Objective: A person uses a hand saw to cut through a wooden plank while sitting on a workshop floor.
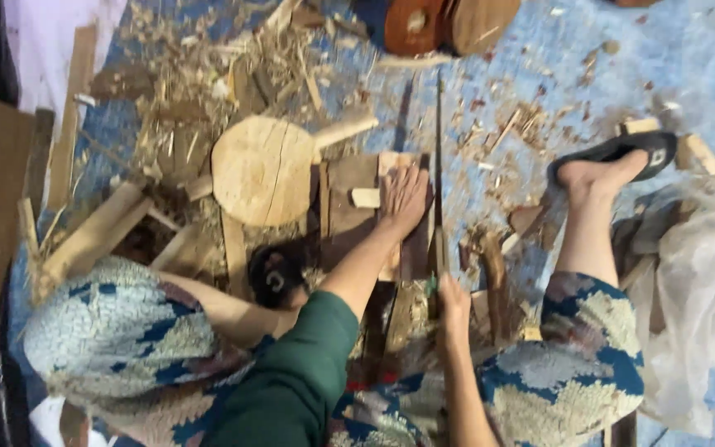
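Note:
My left hand [405, 199] lies flat, fingers spread, pressing on a wooden board [349, 217] on the floor. My right hand [452, 300] is closed around the handle of a long thin saw [439, 157], whose blade runs away from me along the board's right edge. A small pale wood block [365, 197] sits by my left fingers. A round pale log stump [263, 170] stands just left of the board.
Wood chips and offcuts [208, 74] litter the blue floor [539, 58]. My right foot in a black sandal [614, 161] rests at right, my left sandal [275, 273] near the stump. Round brown wooden discs [448, 23] lie at top. A clear plastic sheet [701, 281] bunches at right.

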